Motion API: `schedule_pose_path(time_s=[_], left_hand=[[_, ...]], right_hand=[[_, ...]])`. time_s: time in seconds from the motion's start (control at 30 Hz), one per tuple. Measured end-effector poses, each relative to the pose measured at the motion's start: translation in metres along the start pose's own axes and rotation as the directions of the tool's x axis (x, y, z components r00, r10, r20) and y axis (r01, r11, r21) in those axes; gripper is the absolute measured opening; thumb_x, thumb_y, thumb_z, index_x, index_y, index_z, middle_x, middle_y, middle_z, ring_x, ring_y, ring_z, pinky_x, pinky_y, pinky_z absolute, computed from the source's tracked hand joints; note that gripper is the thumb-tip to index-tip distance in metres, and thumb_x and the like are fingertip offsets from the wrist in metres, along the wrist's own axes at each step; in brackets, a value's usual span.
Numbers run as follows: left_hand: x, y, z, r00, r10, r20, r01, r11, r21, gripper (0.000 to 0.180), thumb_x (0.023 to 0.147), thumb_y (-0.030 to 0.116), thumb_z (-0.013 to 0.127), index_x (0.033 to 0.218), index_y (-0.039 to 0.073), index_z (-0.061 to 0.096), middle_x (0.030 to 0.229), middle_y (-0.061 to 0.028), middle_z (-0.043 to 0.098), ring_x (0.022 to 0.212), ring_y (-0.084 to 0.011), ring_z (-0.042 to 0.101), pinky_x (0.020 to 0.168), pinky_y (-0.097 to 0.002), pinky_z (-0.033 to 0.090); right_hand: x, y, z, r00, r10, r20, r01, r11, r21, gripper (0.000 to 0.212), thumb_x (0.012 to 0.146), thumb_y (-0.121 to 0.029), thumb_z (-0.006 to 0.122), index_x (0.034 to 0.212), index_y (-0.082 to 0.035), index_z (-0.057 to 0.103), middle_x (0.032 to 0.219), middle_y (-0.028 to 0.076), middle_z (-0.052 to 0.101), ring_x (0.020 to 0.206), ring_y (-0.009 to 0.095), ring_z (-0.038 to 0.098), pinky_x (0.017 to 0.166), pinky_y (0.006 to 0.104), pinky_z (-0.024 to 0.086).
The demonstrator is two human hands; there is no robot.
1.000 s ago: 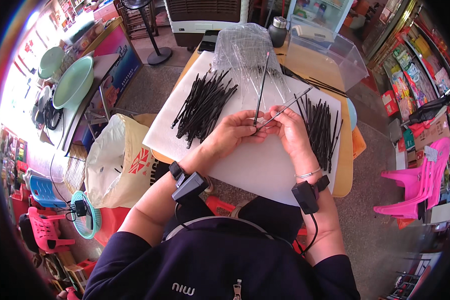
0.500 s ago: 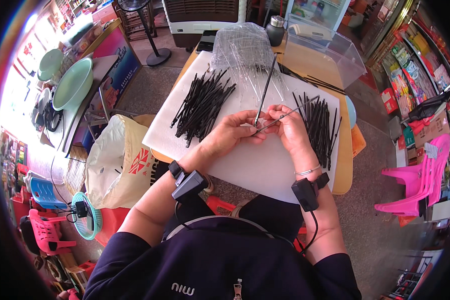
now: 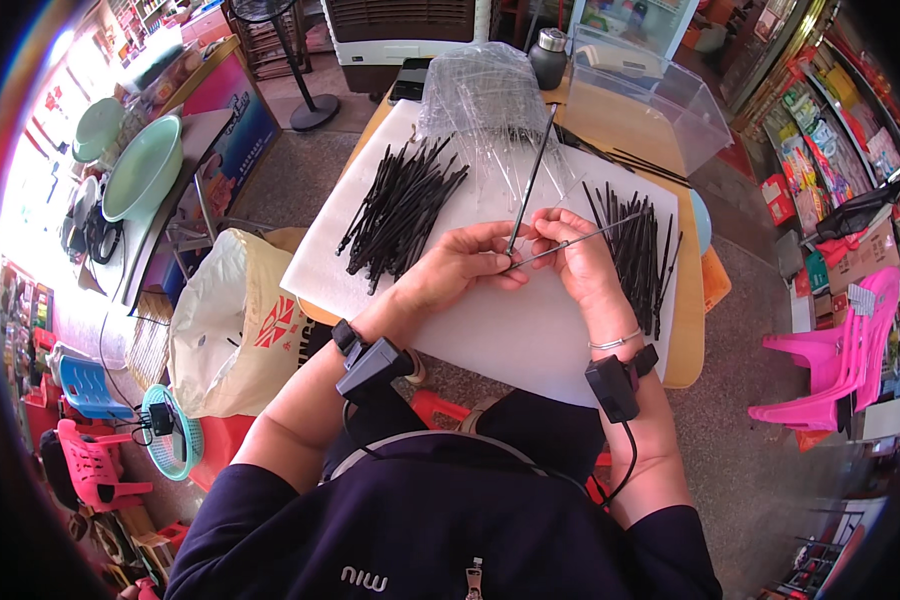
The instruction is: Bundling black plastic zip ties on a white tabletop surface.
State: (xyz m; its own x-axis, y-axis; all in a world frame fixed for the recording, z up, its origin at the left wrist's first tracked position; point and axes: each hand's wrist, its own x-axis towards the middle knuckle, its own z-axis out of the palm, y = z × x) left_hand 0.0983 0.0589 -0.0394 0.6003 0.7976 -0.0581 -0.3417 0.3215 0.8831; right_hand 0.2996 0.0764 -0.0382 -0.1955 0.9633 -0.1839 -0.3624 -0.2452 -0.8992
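Now both hands meet over the white sheet [image 3: 490, 330] that covers the bench. My left hand [image 3: 460, 268] pinches a black stick [image 3: 530, 180] near its lower end, thumb and fingers pressed together on it; the stick stands tilted, its far end pointing away from me toward the heap of clear sleeves [image 3: 490, 95] at the sheet's far edge. My right hand [image 3: 575, 255] pinches a thin clear sleeve [image 3: 580, 240] that lies nearly level, one end toward the left hand's fingertips, the other out over the right pile. The two pieces seem to meet between my fingertips; whether they touch there I cannot tell.

Positions relative to the sheet: a loose pile of black sticks [image 3: 400, 210] on its left half, well apart from my hands; a second pile of black sticks [image 3: 635, 245] on its right half, just beside my right hand. A clear plastic box [image 3: 650, 95] stands beyond the sheet's far right corner.

Judgement: step in hand is pairing one stick with one sleeve, apparently at the point of lining up the ends. Next move calls for bringing the stick tip square to the sleeve's mouth with a steady pinch on both.
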Motion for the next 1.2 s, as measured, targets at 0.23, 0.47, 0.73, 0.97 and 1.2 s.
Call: schedule_pose_path(time_s=[0.23,0.47,0.73,0.97,1.2], left_hand=[[0.001,0.0,0.002,1.0,0.003,-0.025,-0.004,1.0,-0.015,0.043,0.091,-0.001,0.051,0.133,0.0,0.044,0.094,-0.0063,0.059,0.089,-0.0186,0.066,0.081,-0.0256,0.053],[0.002,-0.001,-0.001,0.993,0.044,-0.105,-0.05,0.997,-0.056,0.008,0.09,0.004,0.057,0.096,0.003,0.05,0.089,-0.0062,0.058,0.078,-0.0191,0.066,0.068,-0.0273,0.055],[0.006,-0.007,-0.003,0.946,0.201,-0.252,-0.22,0.974,-0.047,0.011,0.089,0.007,0.06,0.093,0.004,0.051,0.085,-0.0058,0.06,0.076,-0.0161,0.064,0.066,-0.0256,0.052],[0.003,0.002,0.004,0.976,0.124,-0.177,-0.107,0.989,0.103,0.013,0.088,0.014,0.063,0.091,0.002,0.063,0.075,0.0,0.059,0.069,-0.0071,0.055,0.063,-0.0201,0.043],[0.004,-0.002,0.001,0.965,0.179,-0.19,-0.126,0.957,0.261,0.013,0.087,0.015,0.065,0.09,0.002,0.065,0.074,0.0026,0.058,0.069,-0.0036,0.05,0.06,-0.0198,0.039]], right_hand=[[-0.006,-0.001,0.007,0.985,-0.157,-0.067,0.149,0.983,-0.107,0.011,0.086,-0.013,0.059,0.095,-0.005,0.06,0.082,0.005,0.065,0.066,0.01,0.057,0.058,0.0248,0.05],[-0.007,-0.005,0.009,0.983,-0.159,0.095,0.171,0.977,-0.129,0.014,0.087,-0.012,0.058,0.1,-0.006,0.059,0.088,0.004,0.064,0.071,0.01,0.058,0.068,0.0245,0.048],[-0.023,-0.018,0.023,0.95,-0.176,0.257,0.236,0.946,-0.221,0.025,0.084,-0.009,0.06,0.109,-0.006,0.054,0.099,0.002,0.056,0.07,0.011,0.057,0.07,0.0254,0.048],[-0.019,-0.014,0.017,0.96,-0.089,0.265,0.113,0.991,-0.075,0.014,0.085,-0.009,0.061,0.096,-0.005,0.053,0.086,0.002,0.055,0.066,0.012,0.058,0.057,0.0274,0.052],[-0.016,-0.012,0.016,0.962,-0.065,0.266,0.107,0.984,-0.144,0.013,0.087,-0.009,0.06,0.097,-0.005,0.053,0.089,0.004,0.058,0.071,0.014,0.062,0.063,0.0299,0.055]])
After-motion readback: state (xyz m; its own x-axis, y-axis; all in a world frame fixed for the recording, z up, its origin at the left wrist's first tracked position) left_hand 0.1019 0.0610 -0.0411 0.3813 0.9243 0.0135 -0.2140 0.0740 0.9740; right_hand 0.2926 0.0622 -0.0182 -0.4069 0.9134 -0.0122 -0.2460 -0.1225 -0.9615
